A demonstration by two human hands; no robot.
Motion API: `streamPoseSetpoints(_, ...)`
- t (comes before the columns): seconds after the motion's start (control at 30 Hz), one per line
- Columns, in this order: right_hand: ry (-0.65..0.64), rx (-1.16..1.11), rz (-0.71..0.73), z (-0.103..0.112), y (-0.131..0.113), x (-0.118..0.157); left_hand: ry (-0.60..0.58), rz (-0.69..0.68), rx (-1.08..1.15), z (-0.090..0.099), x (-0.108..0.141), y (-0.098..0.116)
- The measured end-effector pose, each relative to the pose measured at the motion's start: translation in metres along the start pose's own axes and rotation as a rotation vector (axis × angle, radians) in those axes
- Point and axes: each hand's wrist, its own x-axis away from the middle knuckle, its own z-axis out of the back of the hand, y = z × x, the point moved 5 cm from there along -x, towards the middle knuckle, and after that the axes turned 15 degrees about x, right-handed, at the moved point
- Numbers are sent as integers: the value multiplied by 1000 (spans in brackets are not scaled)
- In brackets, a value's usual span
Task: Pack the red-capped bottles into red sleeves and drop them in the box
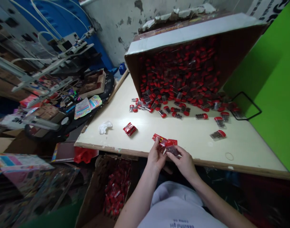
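Observation:
Over the front edge of the table, my two hands meet. My left hand (pixel 156 157) is closed on a red printed wrapper (pixel 156 136) with a small yellow mark. In my right hand (pixel 184 161), fingers closed, is a small clear container (pixel 172 149) with a red cap and dark contents. The container touches or overlaps the wrapper; I cannot tell whether it is partly inside. Left of my hands lies a red packet (pixel 130 129). A single red-capped container (pixel 218 135) rests on the table to the right.
A large cardboard box (pixel 197 31) lies on its side, red-capped containers spilling from it onto the table (pixel 116 110). A crumpled white tissue (pixel 105 127), a rubber band (pixel 229 156) and a black wire frame (pixel 246 106) are around. Below stands a carton of red packets (pixel 116 190).

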Motion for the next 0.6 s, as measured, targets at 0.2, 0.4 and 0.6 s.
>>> streamPoseSetpoints(0.2, -202, -225, -34, -6, -7, 2, -97, -104, -88, 3, -3, -3)
streamPoseSetpoints(0.4, -348, -267, -19, -7, -10, 0, -205, -129, -216, -1, 6, -1)
streamPoseSetpoints(0.6, -304, -148, 43, -8, -4, -3, -262, -123, -310, 5, 9, -4)
